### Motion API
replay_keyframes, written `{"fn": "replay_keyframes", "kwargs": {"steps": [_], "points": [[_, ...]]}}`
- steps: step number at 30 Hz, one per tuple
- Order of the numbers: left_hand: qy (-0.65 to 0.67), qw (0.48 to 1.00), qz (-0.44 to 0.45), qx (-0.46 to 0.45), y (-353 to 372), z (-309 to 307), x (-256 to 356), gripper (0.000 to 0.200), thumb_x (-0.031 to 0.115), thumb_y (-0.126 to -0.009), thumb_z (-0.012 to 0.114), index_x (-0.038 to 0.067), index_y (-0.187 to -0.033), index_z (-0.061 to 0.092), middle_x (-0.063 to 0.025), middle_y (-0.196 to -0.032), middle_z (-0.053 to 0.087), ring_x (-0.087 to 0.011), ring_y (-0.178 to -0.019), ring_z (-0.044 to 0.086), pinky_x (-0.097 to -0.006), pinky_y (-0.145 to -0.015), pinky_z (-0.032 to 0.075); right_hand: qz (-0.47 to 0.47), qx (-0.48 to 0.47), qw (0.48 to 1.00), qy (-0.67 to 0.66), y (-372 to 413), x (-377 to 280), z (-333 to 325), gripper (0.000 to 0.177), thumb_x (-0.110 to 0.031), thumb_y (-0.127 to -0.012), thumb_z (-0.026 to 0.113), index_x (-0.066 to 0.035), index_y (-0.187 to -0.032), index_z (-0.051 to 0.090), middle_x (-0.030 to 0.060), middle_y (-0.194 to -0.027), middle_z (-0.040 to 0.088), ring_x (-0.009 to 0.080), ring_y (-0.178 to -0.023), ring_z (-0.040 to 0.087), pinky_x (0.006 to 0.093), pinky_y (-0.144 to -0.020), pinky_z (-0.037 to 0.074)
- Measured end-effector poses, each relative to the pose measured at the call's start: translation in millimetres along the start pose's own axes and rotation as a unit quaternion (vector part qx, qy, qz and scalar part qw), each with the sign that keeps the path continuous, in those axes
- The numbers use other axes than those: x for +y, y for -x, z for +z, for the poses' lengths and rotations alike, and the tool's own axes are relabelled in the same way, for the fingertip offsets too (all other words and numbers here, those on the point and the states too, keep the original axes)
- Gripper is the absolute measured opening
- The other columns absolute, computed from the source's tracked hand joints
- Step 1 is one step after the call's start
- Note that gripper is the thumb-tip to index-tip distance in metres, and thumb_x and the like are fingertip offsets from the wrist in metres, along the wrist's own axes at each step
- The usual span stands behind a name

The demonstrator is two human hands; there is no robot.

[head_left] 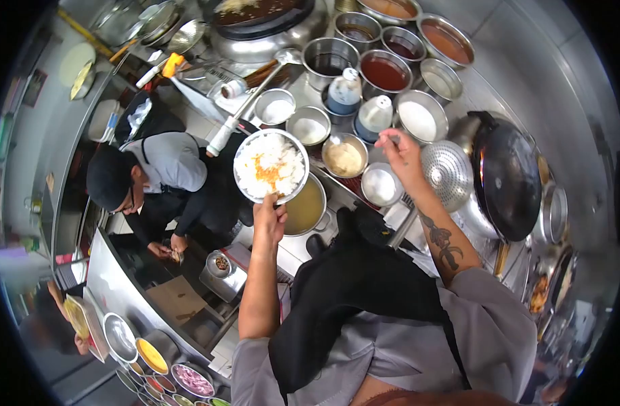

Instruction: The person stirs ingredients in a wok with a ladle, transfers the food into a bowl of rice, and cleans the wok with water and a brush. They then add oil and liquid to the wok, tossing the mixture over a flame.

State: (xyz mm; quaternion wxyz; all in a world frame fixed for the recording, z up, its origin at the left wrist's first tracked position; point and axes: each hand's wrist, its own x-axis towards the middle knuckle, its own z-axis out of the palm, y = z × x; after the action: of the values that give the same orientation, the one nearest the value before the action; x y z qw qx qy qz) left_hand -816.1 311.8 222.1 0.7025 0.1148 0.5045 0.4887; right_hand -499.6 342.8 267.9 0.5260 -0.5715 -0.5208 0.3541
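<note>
My left hand [269, 220] grips the near rim of a round bowl [238, 184]. White rice [293, 162] fills it, with an orange-yellow patch in the middle. Over the seasoning containers, my right hand [401, 159] is raised with its fingers curled together; whatever is between them, if anything, cannot be made out. Just left of that hand is a metal bowl of pale yellowish powder [345, 161]. Below it sits a bowl of white granules [381, 185], and two squeeze bottles with dark liquid [345, 90] stand beyond. A pot of yellowish liquid [304, 211] is partly hidden under the rice bowl.
At right a perforated skimmer [447, 172] lies beside a dark wok [506, 179]. Pots of red and brown sauces [385, 71] line the back. A long-handled ladle [256, 95] lies left of them. A co-worker [168, 162] bends over at left. Ingredient tubs [193, 380] stand lower left.
</note>
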Motion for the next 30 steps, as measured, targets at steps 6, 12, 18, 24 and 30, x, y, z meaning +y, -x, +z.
{"fn": "replay_keyframes", "kwargs": {"steps": [6,12,18,24,30], "points": [[-0.033,0.999,-0.026,0.030,28.1,-8.7,-20.8,0.017,0.006,-0.081,0.047,0.001,-0.098,0.049,-0.0036,-0.076,0.050,-0.0074,-0.048,0.033,-0.0211,-0.040,0.026,-0.020,0.002,0.998,0.066,27.1,56.7,7.5,0.013,-0.011,-0.090,0.057,-0.001,-0.098,0.059,0.0096,-0.078,0.064,0.0154,-0.070,0.062,0.0273,-0.064,0.048],[-0.054,0.998,-0.034,0.023,42.8,-12.0,-30.0,0.017,0.006,-0.081,0.047,0.000,-0.096,0.049,-0.0045,-0.077,0.051,-0.0072,-0.047,0.033,-0.0215,-0.040,0.026,-0.050,-0.006,0.990,0.134,15.8,55.7,25.0,0.012,-0.014,-0.088,0.056,-0.003,-0.094,0.058,0.0155,-0.078,0.062,0.0311,-0.070,0.061,0.0370,-0.062,0.047],[-0.052,0.998,-0.029,0.025,47.1,-19.0,-35.5,0.015,0.008,-0.082,0.048,0.000,-0.094,0.051,-0.0037,-0.076,0.052,-0.0066,-0.047,0.034,-0.0213,-0.040,0.026,-0.117,0.012,0.982,0.150,6.9,59.2,28.0,0.013,-0.014,-0.089,0.055,-0.003,-0.094,0.058,0.0137,-0.074,0.062,0.0302,-0.068,0.061,0.0368,-0.061,0.047],[-0.050,0.998,-0.030,0.029,50.1,-18.8,-34.2,0.013,0.008,-0.082,0.049,0.001,-0.093,0.051,-0.0027,-0.073,0.050,-0.0069,-0.047,0.035,-0.0214,-0.040,0.026,-0.022,-0.018,0.997,0.073,12.9,80.6,32.4,0.012,-0.012,-0.089,0.055,-0.003,-0.095,0.058,0.0104,-0.075,0.065,0.0187,-0.066,0.061,0.0300,-0.060,0.046],[-0.045,0.998,-0.032,0.029,47.2,-20.3,-35.6,0.013,0.008,-0.082,0.050,0.002,-0.093,0.051,-0.0026,-0.072,0.050,-0.0071,-0.047,0.035,-0.0215,-0.040,0.026,0.059,-0.011,0.998,-0.009,16.9,88.1,26.8,0.012,-0.011,-0.090,0.054,-0.003,-0.098,0.058,0.0049,-0.076,0.065,0.0082,-0.066,0.057,0.0233,-0.059,0.044]]}}
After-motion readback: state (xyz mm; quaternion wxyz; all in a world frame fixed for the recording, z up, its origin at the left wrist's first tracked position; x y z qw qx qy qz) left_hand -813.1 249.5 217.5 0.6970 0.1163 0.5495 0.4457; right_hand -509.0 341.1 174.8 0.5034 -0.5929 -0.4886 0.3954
